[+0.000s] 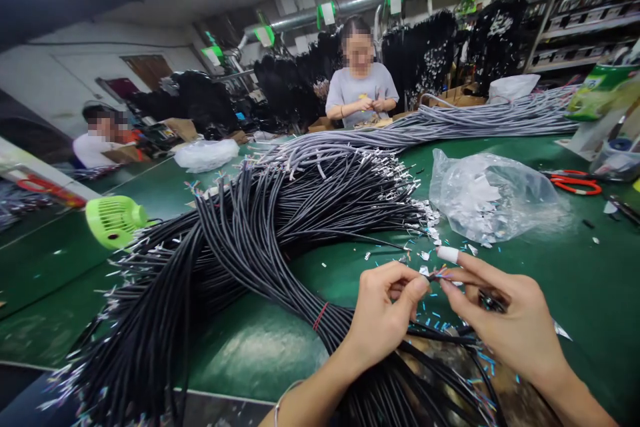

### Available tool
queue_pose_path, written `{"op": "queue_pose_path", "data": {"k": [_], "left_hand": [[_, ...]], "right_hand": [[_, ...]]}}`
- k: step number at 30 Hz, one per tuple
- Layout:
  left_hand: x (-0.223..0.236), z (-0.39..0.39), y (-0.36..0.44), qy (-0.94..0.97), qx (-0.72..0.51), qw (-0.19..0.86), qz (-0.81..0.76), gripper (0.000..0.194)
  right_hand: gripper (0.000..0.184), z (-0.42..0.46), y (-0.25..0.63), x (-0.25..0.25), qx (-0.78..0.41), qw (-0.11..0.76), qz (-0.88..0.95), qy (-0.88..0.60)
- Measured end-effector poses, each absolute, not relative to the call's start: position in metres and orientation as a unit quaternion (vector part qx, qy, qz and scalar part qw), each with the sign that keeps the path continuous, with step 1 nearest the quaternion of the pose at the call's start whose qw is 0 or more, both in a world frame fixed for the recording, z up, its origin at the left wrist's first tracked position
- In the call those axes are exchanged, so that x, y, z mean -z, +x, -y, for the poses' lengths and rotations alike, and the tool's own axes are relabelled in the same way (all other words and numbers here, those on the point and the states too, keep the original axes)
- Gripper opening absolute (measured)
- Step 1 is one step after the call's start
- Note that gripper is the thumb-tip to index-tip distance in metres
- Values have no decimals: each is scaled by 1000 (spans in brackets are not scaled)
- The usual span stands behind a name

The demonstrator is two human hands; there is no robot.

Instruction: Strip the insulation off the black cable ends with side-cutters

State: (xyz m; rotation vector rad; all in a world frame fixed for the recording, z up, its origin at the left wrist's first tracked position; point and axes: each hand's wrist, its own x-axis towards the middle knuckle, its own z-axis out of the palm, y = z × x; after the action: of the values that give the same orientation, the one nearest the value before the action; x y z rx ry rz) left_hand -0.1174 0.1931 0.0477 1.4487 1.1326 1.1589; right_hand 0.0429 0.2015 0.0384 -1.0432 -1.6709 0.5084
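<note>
My left hand (pixel 385 310) is closed in a pinch on a black cable near its stripped end. Thin coloured wires (pixel 442 273) fan out of that end, between my two hands. With thumb and fingers, my right hand (pixel 515 317) grips these wires; its index finger, stretched out, wears a white wrap (pixel 447 254). A small dark shiny object (pixel 493 301) shows at the right palm, its kind unclear. Below the left wrist runs a bundle of black cables (pixel 295 280), tied with a red band (pixel 321 315). Blue and white scraps (pixel 435 315) lie under the hands.
A large heap of black cables (pixel 165 293) covers the green table (pixel 270 340), with grey cables (pixel 400 137) behind. A plastic bag (pixel 520 203) of scraps and red-handled scissors (pixel 575 182) lie right. A green fan (pixel 116 220) stands left. Two people (pixel 361 90) sit beyond.
</note>
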Motion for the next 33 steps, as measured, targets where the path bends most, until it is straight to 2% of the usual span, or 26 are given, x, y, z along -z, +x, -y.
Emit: {"op": "queue_pose_path", "data": {"k": [6, 9, 10, 14, 17, 20, 24, 26, 29, 33], "left_hand": [[-49, -195, -124, 642, -462, 368, -489, 31], [-45, -197, -126, 693, -369, 365, -500, 40], [-42, -198, -126, 717, -331, 355, -500, 37], [-31, -201, -126, 817, -199, 312, -442, 6], [-30, -202, -125, 833, -136, 348, -408, 4], [-34, -202, -121, 812, -200, 325, -442, 7], [-41, -199, -115, 732, -412, 313, -443, 15], [-43, -198, -112, 690, -486, 314, -435, 15], [-43, -196, -111, 636, -530, 319, -461, 16], [-42, -193, -110, 633, -540, 294, -471, 12]], "right_hand": [[22, -205, 52, -51, -229, 553, 620, -508], [22, -207, 54, -57, -236, 568, 585, -529], [21, -207, 55, -57, -234, 563, 591, -529], [15, -209, 54, -57, -206, 519, 644, -523], [14, -210, 55, -56, -194, 505, 659, -522], [15, -210, 57, -55, -193, 511, 654, -524], [19, -209, 58, -56, -208, 541, 618, -531], [17, -209, 58, -57, -221, 530, 635, -517], [15, -208, 54, -59, -241, 497, 696, -460], [22, -206, 50, -58, -246, 480, 734, -412]]}}
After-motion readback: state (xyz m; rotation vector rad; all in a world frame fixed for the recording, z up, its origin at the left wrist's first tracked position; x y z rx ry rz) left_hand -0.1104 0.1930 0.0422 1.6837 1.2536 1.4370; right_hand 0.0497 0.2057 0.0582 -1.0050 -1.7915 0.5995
